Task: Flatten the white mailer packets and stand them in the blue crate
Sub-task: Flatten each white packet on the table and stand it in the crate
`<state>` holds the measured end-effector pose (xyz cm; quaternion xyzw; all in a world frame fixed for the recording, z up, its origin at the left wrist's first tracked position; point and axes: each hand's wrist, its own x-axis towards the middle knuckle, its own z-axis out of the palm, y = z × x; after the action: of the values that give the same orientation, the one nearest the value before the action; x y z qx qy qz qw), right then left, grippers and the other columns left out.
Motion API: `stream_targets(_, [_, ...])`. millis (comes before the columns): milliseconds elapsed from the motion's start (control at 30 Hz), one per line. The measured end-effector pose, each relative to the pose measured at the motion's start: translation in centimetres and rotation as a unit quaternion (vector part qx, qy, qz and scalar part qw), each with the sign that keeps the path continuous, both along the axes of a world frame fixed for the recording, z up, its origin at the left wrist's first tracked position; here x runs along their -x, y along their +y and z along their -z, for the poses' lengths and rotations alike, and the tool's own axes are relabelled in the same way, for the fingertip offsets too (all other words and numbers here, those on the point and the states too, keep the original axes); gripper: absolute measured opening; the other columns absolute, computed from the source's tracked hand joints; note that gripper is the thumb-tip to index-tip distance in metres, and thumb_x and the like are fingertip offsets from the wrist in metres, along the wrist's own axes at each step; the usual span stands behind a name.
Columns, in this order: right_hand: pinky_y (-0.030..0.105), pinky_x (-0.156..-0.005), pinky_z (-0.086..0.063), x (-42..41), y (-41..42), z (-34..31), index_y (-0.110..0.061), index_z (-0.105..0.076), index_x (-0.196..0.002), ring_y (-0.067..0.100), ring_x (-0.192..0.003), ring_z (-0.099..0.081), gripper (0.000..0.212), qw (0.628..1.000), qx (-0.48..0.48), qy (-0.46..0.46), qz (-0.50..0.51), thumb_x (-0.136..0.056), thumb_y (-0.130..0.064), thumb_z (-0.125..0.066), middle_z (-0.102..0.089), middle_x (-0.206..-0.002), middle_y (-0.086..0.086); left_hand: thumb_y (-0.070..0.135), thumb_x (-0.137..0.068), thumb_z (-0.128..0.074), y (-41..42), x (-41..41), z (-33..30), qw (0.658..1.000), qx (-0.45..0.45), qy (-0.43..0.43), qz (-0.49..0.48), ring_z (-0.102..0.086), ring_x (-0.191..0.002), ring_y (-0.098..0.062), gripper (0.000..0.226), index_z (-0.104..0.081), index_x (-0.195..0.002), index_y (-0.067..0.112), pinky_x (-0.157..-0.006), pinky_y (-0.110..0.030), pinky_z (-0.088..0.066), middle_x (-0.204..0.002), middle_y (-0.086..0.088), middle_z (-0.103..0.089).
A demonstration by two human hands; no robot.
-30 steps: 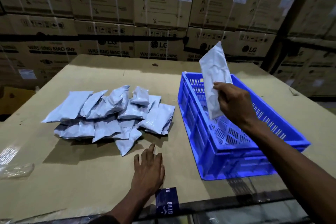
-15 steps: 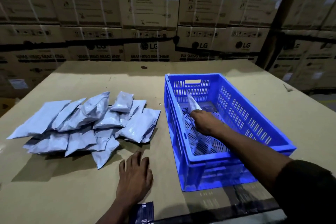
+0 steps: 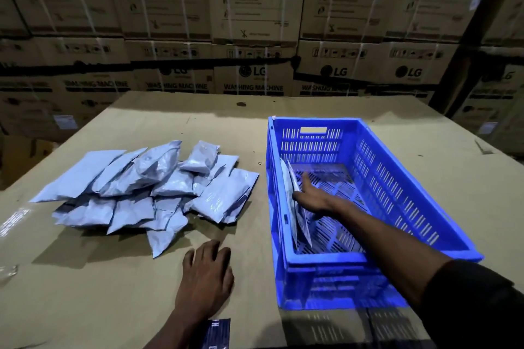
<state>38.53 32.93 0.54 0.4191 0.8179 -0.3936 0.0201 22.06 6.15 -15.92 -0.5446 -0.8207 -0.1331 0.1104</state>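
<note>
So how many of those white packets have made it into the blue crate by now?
1 that I can make out. The packet stands on edge against the left wall of the blue crate, with the right hand touching it. A second could hide flat behind it. The rest lie in the pile on the table.

One view only, from the camera on my head. It looks forward and down across the cardboard-topped table (image 3: 136, 278), wide-angle, so edges bow outward. Close range: my left hand (image 3: 205, 278) sits near the bottom of frame, my right hand (image 3: 310, 195) reaches forward at centre inside the blue crate (image 3: 377, 178). The pile of white packets (image 3: 147, 187) lies left of centre. The upper half takes in the wall of stacked cartons (image 3: 255, 37) beyond the table's far edge. No second view to compare.
</note>
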Motion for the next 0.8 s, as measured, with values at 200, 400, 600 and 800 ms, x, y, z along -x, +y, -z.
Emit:
stream_targets(200, [0.041,-0.089,-0.051,0.5,0.1,0.5,-0.017,-0.021,-0.153,0.034,-0.119,-0.054,0.062,0.997,0.057,-0.043,0.001,-0.102,-0.048,-0.035,-0.042,-0.144,0.006,0.038,-0.084,-0.051,0.1,0.1,-0.4,1.000,0.003,-0.013,-0.002,-0.056,-0.115,-0.027,0.029,-0.061,-0.108,0.025,-0.096,-0.051,-0.042,-0.125,-0.005,-0.057])
stream_targets(400, [0.041,-0.080,-0.048,0.9,-0.2,-0.9,-0.007,-0.058,-0.112,0.036,-0.105,-0.062,0.040,0.951,-0.297,0.080,0.037,-0.100,-0.044,-0.049,-0.066,-0.114,0.017,0.035,-0.084,-0.053,-0.2,0.3,-0.5,0.999,-0.006,-0.032,0.005,-0.056,-0.116,-0.028,0.026,-0.061,-0.106,0.023,-0.093,-0.048,-0.042,-0.129,-0.005,-0.056])
stream_targets(600, [0.041,-0.073,-0.051,6.1,-6.2,-5.8,-0.013,-0.067,-0.094,0.031,-0.083,-0.062,0.012,0.840,-0.489,0.235,-0.006,-0.086,-0.022,-0.065,-0.067,-0.090,0.008,0.029,-0.084,-0.054,-1.3,1.2,-0.8,0.997,-0.059,-0.037,0.030,-0.055,-0.119,-0.033,0.032,-0.064,-0.112,0.017,-0.094,-0.048,-0.042,-0.132,-0.013,-0.057])
stream_targets(800, [0.040,-0.078,-0.046,14.7,-12.6,-5.8,-0.016,-0.064,-0.109,0.035,-0.100,-0.061,0.026,0.919,-0.371,0.101,-0.089,-0.091,-0.031,-0.053,-0.067,-0.109,0.010,0.030,-0.085,-0.051,-5.4,5.6,-1.3,0.997,-0.062,-0.035,-0.013,-0.054,-0.125,-0.041,0.035,-0.065,-0.113,0.015,-0.095,-0.052,-0.044,-0.137,-0.016,-0.055])
